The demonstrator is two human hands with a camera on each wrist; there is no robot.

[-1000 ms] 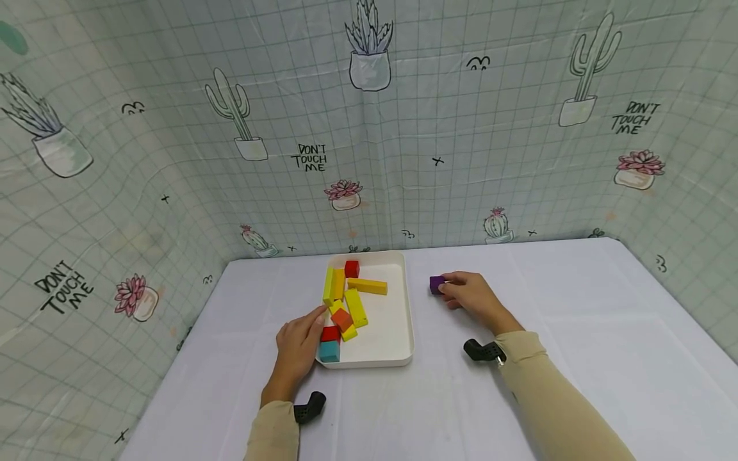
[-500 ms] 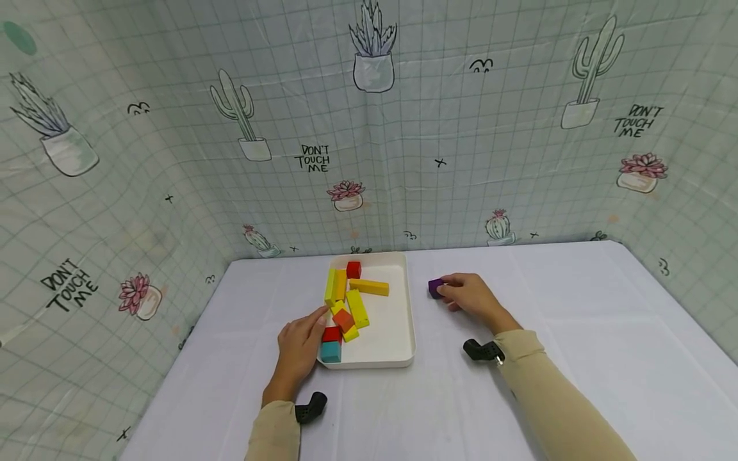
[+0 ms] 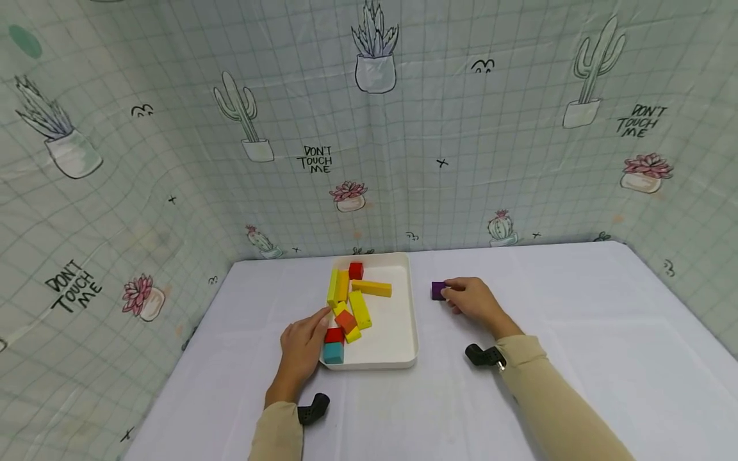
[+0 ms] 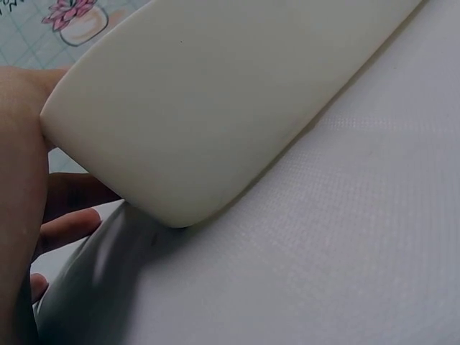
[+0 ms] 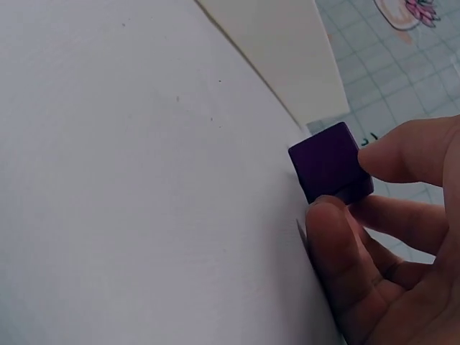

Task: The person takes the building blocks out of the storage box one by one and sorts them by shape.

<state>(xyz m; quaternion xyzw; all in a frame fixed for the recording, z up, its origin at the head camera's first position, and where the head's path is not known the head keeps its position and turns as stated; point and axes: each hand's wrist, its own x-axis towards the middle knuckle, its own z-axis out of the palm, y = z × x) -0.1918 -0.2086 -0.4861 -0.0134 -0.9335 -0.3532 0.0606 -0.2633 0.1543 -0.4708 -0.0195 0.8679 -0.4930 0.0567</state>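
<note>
From the left wrist, the tray wall (image 4: pixel 187 115) hides the blocks (image 3: pixel 360 310). From the head, the right hand (image 3: pixel 475 302) covers part of the purple cube (image 3: pixel 437 291) — and the bottom edge cuts off both sleeves (image 3: pixel 279 430).

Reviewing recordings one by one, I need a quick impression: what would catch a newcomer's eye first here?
Probably the bright yellow, red, orange and teal blocks, gathered mostly in the left part of a white rectangular tray. Next, the dark purple cube right of the tray, pinched by the right hand.
</note>
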